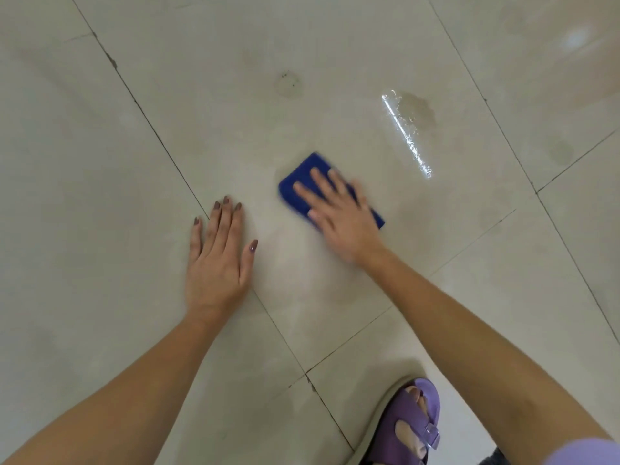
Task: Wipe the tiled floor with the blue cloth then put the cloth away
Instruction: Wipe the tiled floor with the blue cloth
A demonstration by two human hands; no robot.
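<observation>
Nearest the camera, at the bottom edge, a foot in a purple two-strap sandal with a buckle and a pale sole (pixel 411 422) stands on the pale beige tiled floor (pixel 100 162), just right of a dark grout line. A lilac fabric sleeve (pixel 583 453) shows in the bottom right corner. Two bare forearms reach up from there, one on each side of the sandal.

Further out, the left hand (pixel 218 260) lies flat on the floor, palm down, with its fingers straight and close together and its thumb spread out to the right (the nails are painted a muted mauve). It holds nothing, and its fingers cross a grout line.

Just beyond it and to the right, well apart from the left hand, the right hand (pixel 339 213) presses palm down on a folded dark blue rectangular cloth (pixel 303 172). Its fingers are straight and spread across the top of the cloth, not curled round it. The hand and the cloth's edges look slightly blurred. The cloth lies flat on the floor, near the middle of a large tile, with its far corner showing past the fingertips.

Farther off, up and to the right of the cloth, a patch of clear liquid (pixel 411 129) glints with a bright streak along its left edge. A faint round brownish stain with dark specks (pixel 287 83) sits farther left. A soft white reflection of light (pixel 575 38) shows at the far right.
</observation>
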